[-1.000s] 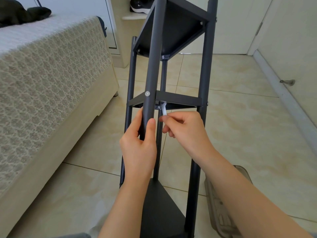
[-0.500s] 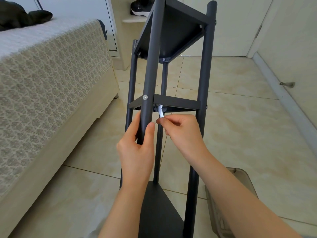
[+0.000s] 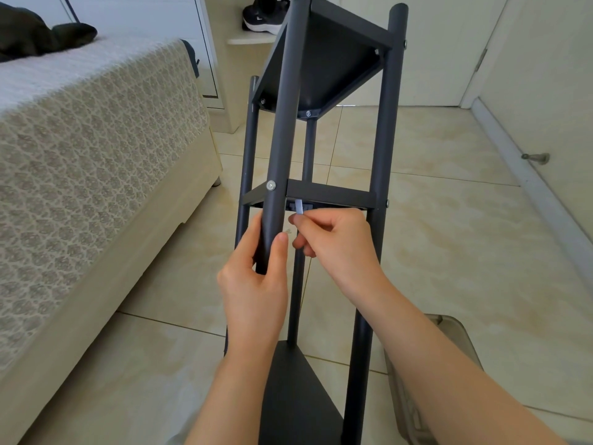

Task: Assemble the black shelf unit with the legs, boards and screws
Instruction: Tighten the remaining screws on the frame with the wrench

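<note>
1. The black shelf unit (image 3: 382, 123) is filling the centre of the frame, from the bottom edge to the top edge, over the tiled floor (image 3: 449, 252).
2. Its middle board (image 3: 330, 194) is sitting at mid-frame, with an upper board (image 3: 333, 62) above it and a lower board (image 3: 288, 396) at the bottom edge.
3. The left hand (image 3: 253, 284) is clamping its grip around the near leg (image 3: 284, 123) just below the middle board, with the thumb on the right of the tube.
4. The right hand (image 3: 337, 245) is pinching a small silver key (image 3: 299, 206), whose top is reaching under the middle board's front edge.
5. A silver screw (image 3: 271, 185) is showing on the near leg at the middle board's level.
6. A bed (image 3: 80, 155) is lying along the left of the frame, with a dark garment (image 3: 32, 36) on it at upper left.
7. A black shoe (image 3: 260, 17) is sitting on a ledge at top centre.
8. A translucent container (image 3: 455, 335) is standing at lower right, and a door stop (image 3: 539, 158) is sticking out at right.
</note>
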`<state>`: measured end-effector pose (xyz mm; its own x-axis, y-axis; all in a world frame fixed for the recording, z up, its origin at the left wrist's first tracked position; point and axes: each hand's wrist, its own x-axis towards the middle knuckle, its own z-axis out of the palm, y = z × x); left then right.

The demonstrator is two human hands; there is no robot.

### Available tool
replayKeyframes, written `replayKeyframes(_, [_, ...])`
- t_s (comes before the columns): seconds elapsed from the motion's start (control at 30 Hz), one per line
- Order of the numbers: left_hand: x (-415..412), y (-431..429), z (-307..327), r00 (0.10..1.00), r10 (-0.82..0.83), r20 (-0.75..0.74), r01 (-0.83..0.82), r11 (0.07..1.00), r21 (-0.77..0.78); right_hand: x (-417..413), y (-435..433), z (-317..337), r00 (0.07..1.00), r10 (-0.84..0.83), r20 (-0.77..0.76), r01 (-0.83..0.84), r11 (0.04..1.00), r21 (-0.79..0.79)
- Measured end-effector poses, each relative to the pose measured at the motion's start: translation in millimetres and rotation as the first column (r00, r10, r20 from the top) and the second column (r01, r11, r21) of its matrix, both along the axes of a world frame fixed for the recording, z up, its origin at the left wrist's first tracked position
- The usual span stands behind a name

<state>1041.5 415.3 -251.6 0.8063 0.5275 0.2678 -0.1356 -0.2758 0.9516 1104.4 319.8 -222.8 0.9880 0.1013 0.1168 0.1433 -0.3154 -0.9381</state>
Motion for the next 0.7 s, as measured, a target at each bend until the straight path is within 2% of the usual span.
replayKeyframes(0.5, [2,3,-2,0.999,0.034,-0.001,-0.034,0.996,-0.077,2,7,-2,0.994,0.035,0.108,-0.027,0.997,-0.078])
replayKeyframes(0.7, [3,18,-7,0.999,0.016,0.030,-0.014,0.998,-0.069,6,20,-11,0.974,0.039,0.225,-0.018,0.995,-0.093])
